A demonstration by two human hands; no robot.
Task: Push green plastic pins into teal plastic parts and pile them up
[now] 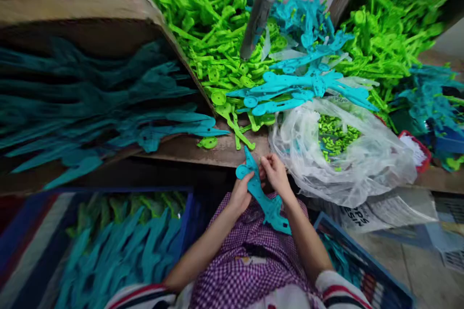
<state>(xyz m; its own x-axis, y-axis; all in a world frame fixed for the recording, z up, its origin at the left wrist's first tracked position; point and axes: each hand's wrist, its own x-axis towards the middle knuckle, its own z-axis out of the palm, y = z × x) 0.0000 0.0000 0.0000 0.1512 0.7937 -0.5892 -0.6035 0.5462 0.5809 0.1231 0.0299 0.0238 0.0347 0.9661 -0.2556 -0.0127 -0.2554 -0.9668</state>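
My left hand (241, 193) grips a long teal plastic part (261, 195) near its round end, holding it over my lap. My right hand (276, 174) pinches the same part from the right, fingers curled at its upper section. The part runs down toward my checked apron (250, 260). Just ahead, on the wooden bench edge (213, 152), lie loose green plastic parts (235, 125) and teal parts (290, 89).
A clear plastic bag (362, 164) with small green pieces (335, 137) sits right of my hands. Big heaps of green parts (206, 14) fill the back. A wooden box of teal parts (108, 106) stands left. Blue crates (123, 251) of parts flank my legs. A grey metal cylinder (257, 14) hangs above.
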